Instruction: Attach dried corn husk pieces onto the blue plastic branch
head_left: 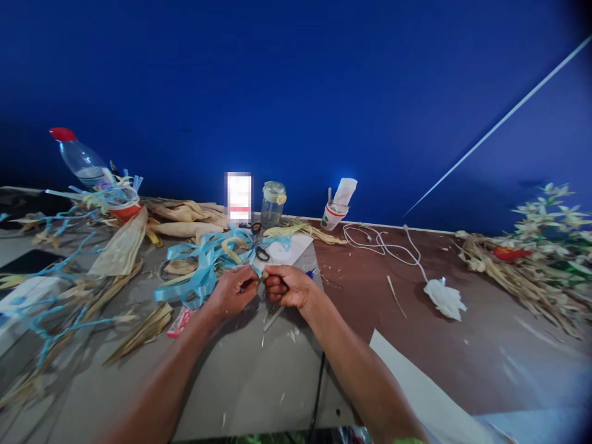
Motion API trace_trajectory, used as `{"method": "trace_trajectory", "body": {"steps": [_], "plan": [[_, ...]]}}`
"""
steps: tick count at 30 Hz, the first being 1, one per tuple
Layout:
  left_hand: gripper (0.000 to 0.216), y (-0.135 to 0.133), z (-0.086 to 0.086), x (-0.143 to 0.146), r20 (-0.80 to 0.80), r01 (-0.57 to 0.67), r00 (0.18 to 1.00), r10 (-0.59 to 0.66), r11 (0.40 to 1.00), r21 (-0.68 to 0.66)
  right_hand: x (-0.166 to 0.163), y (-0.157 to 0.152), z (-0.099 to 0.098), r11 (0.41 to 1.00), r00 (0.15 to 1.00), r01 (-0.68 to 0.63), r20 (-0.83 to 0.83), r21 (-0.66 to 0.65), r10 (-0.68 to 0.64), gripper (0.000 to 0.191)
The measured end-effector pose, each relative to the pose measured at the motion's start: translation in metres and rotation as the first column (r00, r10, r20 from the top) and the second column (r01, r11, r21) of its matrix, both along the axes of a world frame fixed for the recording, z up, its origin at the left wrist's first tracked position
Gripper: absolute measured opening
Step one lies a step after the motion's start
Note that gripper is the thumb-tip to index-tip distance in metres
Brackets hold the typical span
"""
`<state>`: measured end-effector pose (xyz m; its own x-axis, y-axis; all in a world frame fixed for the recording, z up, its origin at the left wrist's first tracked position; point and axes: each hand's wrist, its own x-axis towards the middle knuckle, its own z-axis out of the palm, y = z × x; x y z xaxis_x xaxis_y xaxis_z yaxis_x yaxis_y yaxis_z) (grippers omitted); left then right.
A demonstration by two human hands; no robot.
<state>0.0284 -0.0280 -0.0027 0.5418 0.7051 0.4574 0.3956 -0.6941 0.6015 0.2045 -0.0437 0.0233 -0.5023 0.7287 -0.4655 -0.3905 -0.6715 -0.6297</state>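
My left hand (234,291) and my right hand (289,287) meet above the table, both closed in a pinch on a thin pale strip (262,279) held between them. The strip looks like dried husk, but it is too small to be sure. Just beyond the left hand lies a tangle of light blue ribbon (203,262). Black-handled scissors (259,243) lie behind the hands on a white sheet (284,251).
Dried corn husks (123,250) and a plastic bottle with a red cap (81,157) crowd the left. A glass jar (272,203), a paper cup (333,214), a white cable (383,243), a white husk flower (444,298) and a flower bundle (531,259) lie to the right.
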Motion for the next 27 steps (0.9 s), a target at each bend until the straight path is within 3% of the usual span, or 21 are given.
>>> {"method": "trace_trajectory", "body": {"steps": [4,14,17,20,23,27], "plan": [[0.009,-0.001,0.001,0.001,-0.037,-0.041,0.999,0.039,0.998,-0.051,0.004,0.000,0.007,0.994,0.994,0.106,0.015,-0.011,-0.106,0.033],[0.010,-0.002,0.006,0.005,-0.043,-0.107,0.994,0.101,0.981,-0.163,-0.004,-0.007,0.010,0.953,0.922,0.174,0.298,0.249,-0.246,0.033],[0.010,-0.003,0.007,0.005,-0.026,-0.101,0.995,0.098,0.979,-0.177,-0.006,-0.005,0.006,0.951,0.938,0.211,0.227,0.227,-0.263,0.028],[0.012,-0.004,0.009,0.003,0.016,-0.084,0.996,0.089,0.974,-0.210,-0.008,-0.005,0.002,0.956,0.973,0.214,0.048,0.199,-0.227,0.026],[0.013,-0.006,0.012,0.002,0.047,-0.033,0.998,0.046,0.971,-0.237,-0.009,-0.006,-0.002,0.954,0.987,0.160,-0.074,0.253,-0.146,0.027],[0.013,-0.009,0.013,0.004,0.077,0.038,0.997,-0.020,0.969,-0.243,-0.006,-0.007,-0.006,0.947,0.996,0.062,-0.084,0.315,-0.038,0.033]]}}
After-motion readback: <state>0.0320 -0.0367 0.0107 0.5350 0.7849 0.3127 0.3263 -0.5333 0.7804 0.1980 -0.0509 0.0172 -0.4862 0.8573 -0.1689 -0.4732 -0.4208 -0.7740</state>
